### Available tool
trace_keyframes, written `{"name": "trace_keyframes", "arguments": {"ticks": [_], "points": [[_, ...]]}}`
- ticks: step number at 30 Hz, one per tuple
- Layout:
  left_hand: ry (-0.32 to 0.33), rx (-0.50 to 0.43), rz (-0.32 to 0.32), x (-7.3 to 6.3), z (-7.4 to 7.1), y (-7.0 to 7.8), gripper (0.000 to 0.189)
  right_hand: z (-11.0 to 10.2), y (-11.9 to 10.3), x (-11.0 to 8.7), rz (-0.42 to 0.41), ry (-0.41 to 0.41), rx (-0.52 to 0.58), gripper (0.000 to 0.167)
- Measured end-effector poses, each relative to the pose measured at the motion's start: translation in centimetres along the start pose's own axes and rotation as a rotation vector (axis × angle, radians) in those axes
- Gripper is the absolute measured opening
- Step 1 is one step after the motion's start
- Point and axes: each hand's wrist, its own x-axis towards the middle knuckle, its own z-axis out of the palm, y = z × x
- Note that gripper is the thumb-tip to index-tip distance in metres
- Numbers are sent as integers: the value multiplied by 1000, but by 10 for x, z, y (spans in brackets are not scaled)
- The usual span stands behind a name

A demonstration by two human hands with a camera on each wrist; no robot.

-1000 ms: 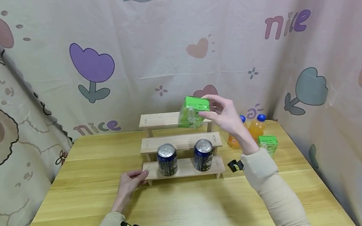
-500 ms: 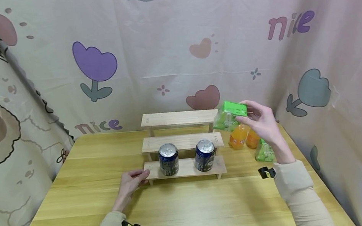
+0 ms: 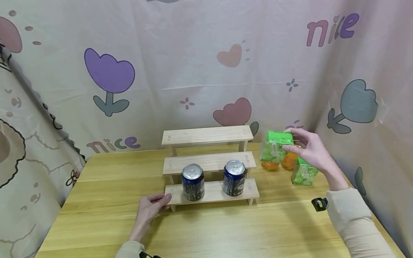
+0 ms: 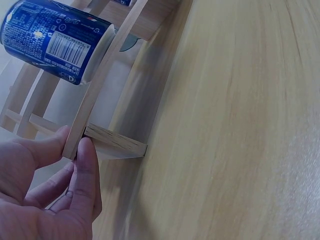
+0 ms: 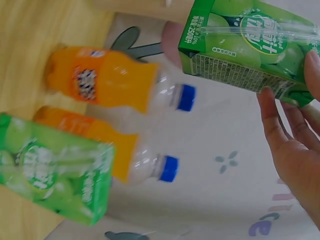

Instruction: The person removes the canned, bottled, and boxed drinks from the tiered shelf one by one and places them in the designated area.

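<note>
My right hand [image 3: 311, 149] grips a green juice carton [image 3: 275, 146] by its right end, above the table and right of the wooden three-step shelf [image 3: 207, 136]. In the right wrist view that held carton [image 5: 250, 40] shows at the top right. My left hand [image 3: 150, 212] pinches the left end of the lowest step; the left wrist view shows thumb and finger [image 4: 86, 170] on either side of the board. Two dark blue cans [image 3: 193, 182] [image 3: 234, 178] stand upright on the lowest step.
Behind and below the held carton stand two orange soda bottles [image 5: 112, 77] [image 5: 132, 150] with blue caps, partly hidden in the head view. A second green carton [image 3: 304, 172] stands near them. A printed curtain [image 3: 180, 53] hangs behind the wooden table [image 3: 214, 242].
My right hand has carried the green carton from above the shelf's top step rightward and down, beside the shelf. The left hand keeps its place on the lowest step.
</note>
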Motion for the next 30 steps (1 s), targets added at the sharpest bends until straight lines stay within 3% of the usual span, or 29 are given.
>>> {"name": "trace_keyframes", "arguments": {"ticks": [10,30], "points": [[-2,-13,-2,-1,0,1,46,-4,25,-3,105,-80,-124,46],[2,-4,-7,0,0,-1,46,9,62,0,88,-213,-211,43]]}}
